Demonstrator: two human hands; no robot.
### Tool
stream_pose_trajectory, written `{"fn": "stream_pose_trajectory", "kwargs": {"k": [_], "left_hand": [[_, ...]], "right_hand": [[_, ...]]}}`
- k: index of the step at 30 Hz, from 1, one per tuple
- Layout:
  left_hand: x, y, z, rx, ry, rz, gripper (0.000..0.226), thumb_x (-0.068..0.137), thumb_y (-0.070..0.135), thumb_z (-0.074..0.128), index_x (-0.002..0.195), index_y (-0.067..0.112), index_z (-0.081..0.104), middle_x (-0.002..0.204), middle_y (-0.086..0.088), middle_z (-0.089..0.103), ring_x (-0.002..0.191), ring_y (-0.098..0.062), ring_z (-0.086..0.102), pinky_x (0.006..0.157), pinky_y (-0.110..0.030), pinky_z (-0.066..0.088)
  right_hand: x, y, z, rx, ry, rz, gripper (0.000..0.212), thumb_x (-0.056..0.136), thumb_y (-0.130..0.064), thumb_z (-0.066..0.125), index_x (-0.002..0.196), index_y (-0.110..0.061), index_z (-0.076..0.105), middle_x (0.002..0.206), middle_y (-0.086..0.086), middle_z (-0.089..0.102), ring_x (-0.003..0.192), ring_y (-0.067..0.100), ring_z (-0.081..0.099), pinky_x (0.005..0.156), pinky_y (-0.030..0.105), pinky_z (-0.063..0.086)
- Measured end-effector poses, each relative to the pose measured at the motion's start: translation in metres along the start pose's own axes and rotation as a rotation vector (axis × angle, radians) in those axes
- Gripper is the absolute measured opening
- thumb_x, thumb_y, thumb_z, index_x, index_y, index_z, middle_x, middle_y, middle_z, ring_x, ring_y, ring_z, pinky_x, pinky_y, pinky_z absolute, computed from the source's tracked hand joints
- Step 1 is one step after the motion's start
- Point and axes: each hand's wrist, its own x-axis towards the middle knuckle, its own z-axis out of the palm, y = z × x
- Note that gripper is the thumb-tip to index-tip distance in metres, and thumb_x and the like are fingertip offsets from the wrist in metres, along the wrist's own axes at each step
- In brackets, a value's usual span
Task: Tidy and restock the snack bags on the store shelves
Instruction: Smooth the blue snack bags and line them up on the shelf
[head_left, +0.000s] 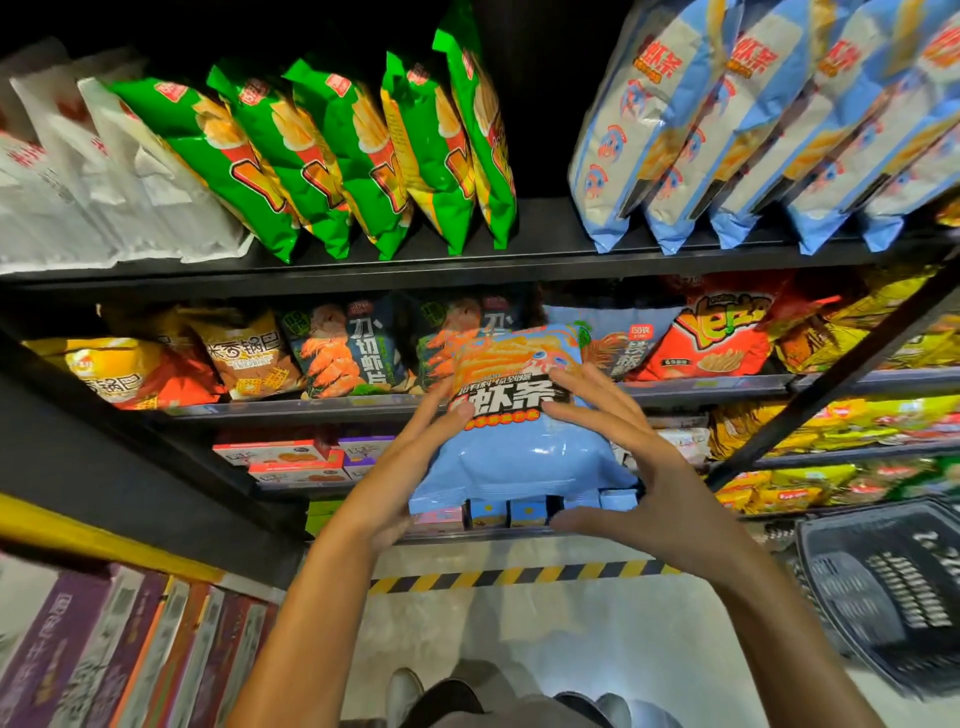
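Open gap between green bags (363, 156) and blue bags (727, 130) on top shelf (545, 260).

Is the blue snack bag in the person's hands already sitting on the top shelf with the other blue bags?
No, the blue snack bag is held between the left hand and right hand, well below the top shelf.
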Motion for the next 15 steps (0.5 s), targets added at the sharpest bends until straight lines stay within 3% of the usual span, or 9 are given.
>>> {"fn": "stream_pose_trajectory", "kwargs": {"k": [2,3,5,8,11,13,15], "left_hand": [[0.003,-0.007,-0.011,-0.054,0.002,0.001,0.051,0.1,0.04,0.058,0.15,0.036,0.044,0.157,0.012,0.043,0.127,0.006,0.048,0.072,-0.003,0.047],[0.009,-0.014,-0.015,-0.055,0.013,0.001,0.056,0.094,0.048,0.065,0.145,0.03,0.05,0.158,0.004,0.043,0.12,0.009,0.053,0.065,-0.001,0.046],[0.014,-0.017,-0.008,-0.051,0.042,-0.105,0.057,0.075,0.061,0.077,0.123,0.032,0.066,0.138,0.001,0.064,0.089,0.014,0.067,0.059,-0.007,0.051],[0.003,-0.023,-0.001,-0.115,-0.019,-0.152,0.022,0.093,0.045,0.066,0.1,0.026,0.076,0.093,0.004,0.076,0.069,-0.001,0.072,0.06,-0.018,0.057],[0.0,-0.018,0.006,-0.122,-0.084,-0.198,0.03,0.1,0.042,0.056,0.108,0.019,0.074,0.085,0.0,0.077,0.07,-0.01,0.073,0.061,-0.021,0.057],[-0.001,-0.014,0.009,-0.133,-0.067,-0.184,0.038,0.105,0.042,0.046,0.116,0.019,0.073,0.101,-0.005,0.079,0.081,-0.022,0.078,0.067,-0.028,0.061],[0.002,-0.016,0.008,-0.037,-0.105,-0.191,0.045,0.108,0.048,0.034,0.127,0.024,0.068,0.117,-0.013,0.076,0.097,-0.038,0.076,0.082,-0.039,0.063]], "right_hand": [[-0.001,0.006,0.006,0.008,0.073,0.022,0.07,0.08,-0.022,0.087,0.143,-0.019,0.058,0.161,-0.007,0.043,0.156,0.015,0.025,0.124,0.028,0.026],[-0.001,0.009,0.008,0.02,0.116,0.03,0.066,0.08,-0.022,0.087,0.14,-0.018,0.061,0.156,-0.006,0.049,0.153,0.014,0.032,0.122,0.027,0.03],[-0.001,0.013,0.013,0.025,0.174,0.032,0.06,0.08,-0.023,0.086,0.135,-0.014,0.065,0.149,-0.005,0.058,0.147,0.013,0.043,0.118,0.026,0.035],[-0.001,0.02,0.016,0.021,0.21,0.032,0.053,0.083,-0.034,0.084,0.129,-0.012,0.07,0.141,-0.003,0.064,0.14,0.016,0.052,0.115,0.031,0.04],[0.001,0.022,0.02,0.011,0.307,0.068,0.043,0.085,-0.045,0.077,0.118,-0.017,0.075,0.129,-0.005,0.071,0.128,0.014,0.062,0.107,0.034,0.048],[0.004,0.019,0.026,0.024,0.414,0.112,0.035,0.086,-0.042,0.076,0.109,-0.016,0.078,0.117,-0.008,0.075,0.115,0.009,0.069,0.098,0.029,0.053],[0.008,0.014,0.03,0.052,0.534,0.203,0.013,0.086,-0.032,0.079,0.097,-0.024,0.08,0.1,-0.02,0.077,0.098,-0.001,0.071,0.087,0.018,0.053]]}}
